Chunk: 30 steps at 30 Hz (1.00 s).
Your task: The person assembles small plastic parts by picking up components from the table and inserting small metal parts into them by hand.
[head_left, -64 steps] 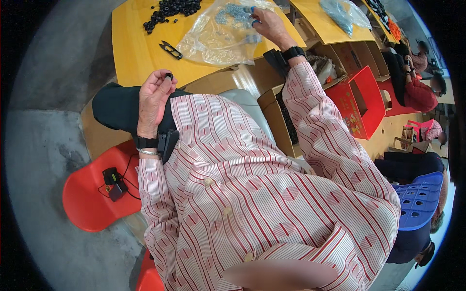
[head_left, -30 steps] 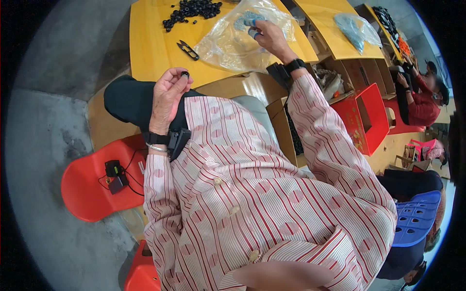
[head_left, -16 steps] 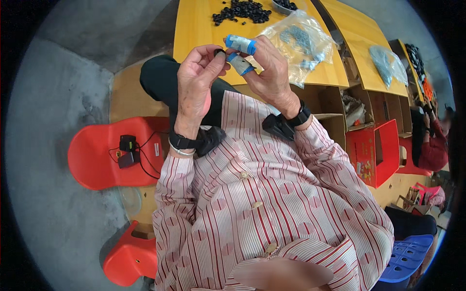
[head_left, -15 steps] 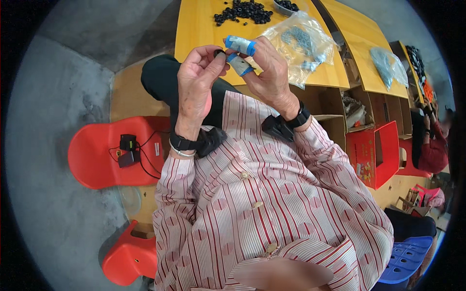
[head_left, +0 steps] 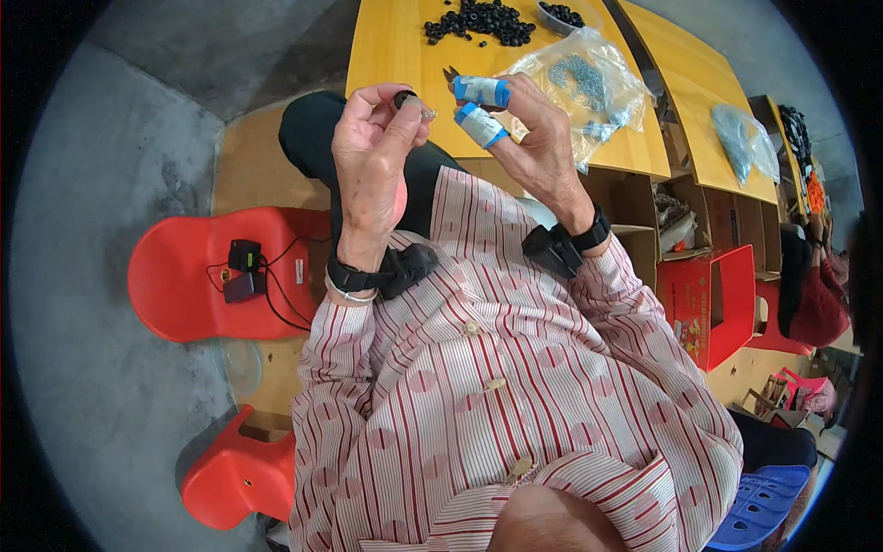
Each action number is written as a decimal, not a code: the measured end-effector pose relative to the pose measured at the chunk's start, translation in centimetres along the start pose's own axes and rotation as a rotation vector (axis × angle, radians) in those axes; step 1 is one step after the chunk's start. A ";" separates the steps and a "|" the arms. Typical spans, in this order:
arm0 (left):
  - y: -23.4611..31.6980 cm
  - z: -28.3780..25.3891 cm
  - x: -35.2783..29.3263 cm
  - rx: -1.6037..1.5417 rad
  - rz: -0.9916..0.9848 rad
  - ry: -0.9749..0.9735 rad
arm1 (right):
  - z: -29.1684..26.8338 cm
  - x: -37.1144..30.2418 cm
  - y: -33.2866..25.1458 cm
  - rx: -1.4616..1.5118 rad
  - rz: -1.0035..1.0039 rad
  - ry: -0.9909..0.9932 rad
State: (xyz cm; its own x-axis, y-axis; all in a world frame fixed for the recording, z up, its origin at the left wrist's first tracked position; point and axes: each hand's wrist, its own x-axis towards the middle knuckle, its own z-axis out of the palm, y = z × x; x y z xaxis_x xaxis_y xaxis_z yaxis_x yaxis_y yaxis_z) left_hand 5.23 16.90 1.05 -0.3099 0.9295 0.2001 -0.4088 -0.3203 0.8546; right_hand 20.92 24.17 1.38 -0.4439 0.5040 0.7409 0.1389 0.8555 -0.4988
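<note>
My left hand [head_left: 372, 152] is closed, pinching a small black ring-shaped piece [head_left: 402, 98] between thumb and forefinger. A tiny shiny bit [head_left: 430, 114] shows at the thumb tip; its kind cannot be made out. To its right is my right hand [head_left: 543, 138], with blue-edged pale tape wrapped around thumb and forefinger. These two fingers stand apart with nothing visible between them; the other fingers are mostly hidden. A dark forked tip [head_left: 450, 74] shows just beyond the taped forefinger, the rest of it hidden.
Beyond my hands, the yellow table [head_left: 395, 55] carries a pile of black pieces [head_left: 483, 23], a bowl [head_left: 563, 17] of similar ones and a clear bag [head_left: 575, 83] of small metallic parts. A red box [head_left: 708, 308] stands right, a red chair [head_left: 184, 276] left. Another person [head_left: 819, 294] sits far right.
My right hand has moved away from my left hand to the right, and its taped fingers have parted. The black piece stays in my left hand. The forked tip has come into sight.
</note>
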 end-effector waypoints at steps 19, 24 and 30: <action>0.3 0.9 -0.1 -0.016 0.006 -0.046 | 0.3 0.2 -0.9 0.029 -0.070 -0.035; 0.4 0.7 -0.1 0.003 -0.007 -0.063 | 0.2 0.2 -1.2 0.086 -0.009 0.007; 0.7 0.9 -0.2 0.009 -0.003 -0.116 | -0.5 0.4 -1.3 0.186 0.033 -0.050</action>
State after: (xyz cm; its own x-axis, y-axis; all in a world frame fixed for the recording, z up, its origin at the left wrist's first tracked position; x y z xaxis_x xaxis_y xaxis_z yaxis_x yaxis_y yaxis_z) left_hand 5.77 16.64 2.01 -0.2073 0.9456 0.2506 -0.4016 -0.3159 0.8596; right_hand 21.03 23.37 2.57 -0.4860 0.5209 0.7018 -0.0098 0.7996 -0.6004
